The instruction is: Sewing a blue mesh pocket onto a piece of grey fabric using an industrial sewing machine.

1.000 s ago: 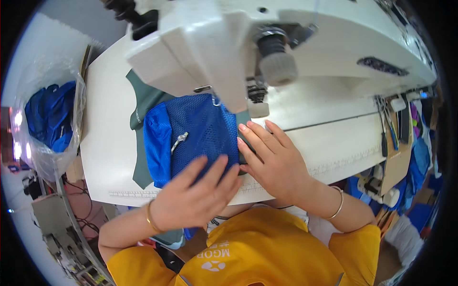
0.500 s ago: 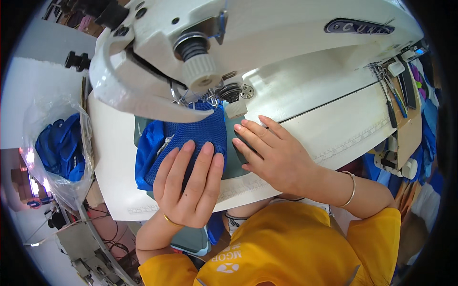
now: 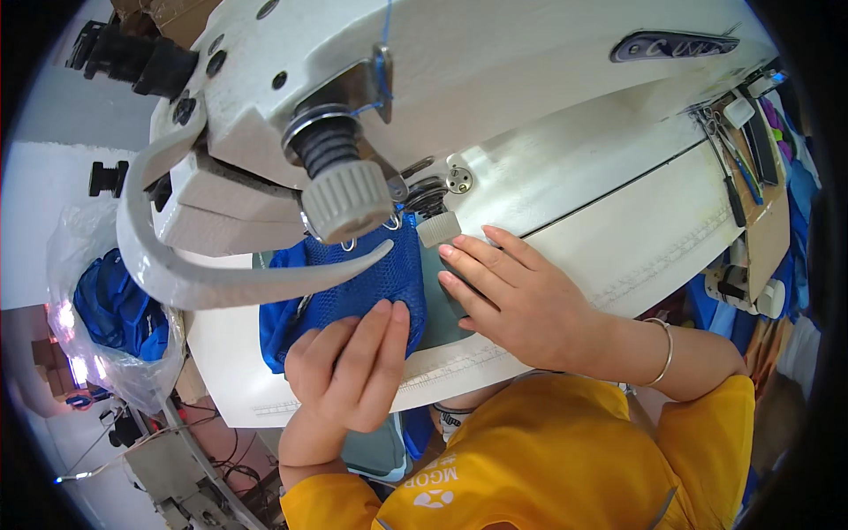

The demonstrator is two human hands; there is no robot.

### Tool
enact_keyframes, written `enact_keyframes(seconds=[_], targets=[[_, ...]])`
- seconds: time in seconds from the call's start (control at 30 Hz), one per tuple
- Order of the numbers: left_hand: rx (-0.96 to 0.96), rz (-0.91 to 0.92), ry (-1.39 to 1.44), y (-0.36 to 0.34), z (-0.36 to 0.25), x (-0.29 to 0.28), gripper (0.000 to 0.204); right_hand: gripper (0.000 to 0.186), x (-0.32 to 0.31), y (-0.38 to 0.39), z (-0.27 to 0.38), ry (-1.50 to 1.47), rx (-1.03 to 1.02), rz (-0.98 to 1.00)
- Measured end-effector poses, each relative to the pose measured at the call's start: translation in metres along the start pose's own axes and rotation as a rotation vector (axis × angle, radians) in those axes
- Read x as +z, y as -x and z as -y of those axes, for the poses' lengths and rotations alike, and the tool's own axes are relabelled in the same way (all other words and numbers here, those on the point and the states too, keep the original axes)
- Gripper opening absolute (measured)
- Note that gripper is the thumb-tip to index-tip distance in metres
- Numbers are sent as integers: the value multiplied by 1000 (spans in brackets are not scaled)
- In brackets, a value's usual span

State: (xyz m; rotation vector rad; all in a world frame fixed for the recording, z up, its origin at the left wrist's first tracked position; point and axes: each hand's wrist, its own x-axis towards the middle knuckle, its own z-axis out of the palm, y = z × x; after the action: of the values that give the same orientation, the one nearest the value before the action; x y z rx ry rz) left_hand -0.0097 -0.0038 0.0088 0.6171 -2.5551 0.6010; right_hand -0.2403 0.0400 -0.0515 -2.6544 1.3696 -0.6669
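Note:
A piece of blue mesh fabric lies under the head of a white sewing machine, its far end hidden by the presser area. My left hand is closed on the near edge of the mesh, fingers bent and fingertips gathered. Smooth blue cloth shows at the left side of the mesh. My right hand rests flat, fingers stretched, beside a small ribbed knob; its fingertips touch a dark grey-green surface lying right of the mesh.
A curved white lever and a large ribbed knob hang over the fabric. At the left, a clear plastic bag holds blue cloth. Scissors and other tools lie at the right end of the white table.
My left hand's fingers, stretched flat on the mesh before, are now bent in at its near edge. The machine looms larger in view. My right hand has hardly moved.

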Motion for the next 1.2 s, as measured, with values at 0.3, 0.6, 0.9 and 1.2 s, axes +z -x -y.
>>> enact_keyframes(seconds=[0.3, 0.6, 0.9, 1.2], targets=[[-262, 42, 256, 2, -7, 0, 38, 34, -7, -12, -2, -188, -34, -252], [-282, 30, 332, -5, -9, 1, 36, 30, -13, -41, -14, -347, -136, -391], [-295, 25, 320, -6, -8, -2, 41, 29, -18, -37, -9, -347, -62, -397], [-158, 17, 335, -13, 1, 1, 30, 48, -2, 26, 27, -24, -105, 44]])
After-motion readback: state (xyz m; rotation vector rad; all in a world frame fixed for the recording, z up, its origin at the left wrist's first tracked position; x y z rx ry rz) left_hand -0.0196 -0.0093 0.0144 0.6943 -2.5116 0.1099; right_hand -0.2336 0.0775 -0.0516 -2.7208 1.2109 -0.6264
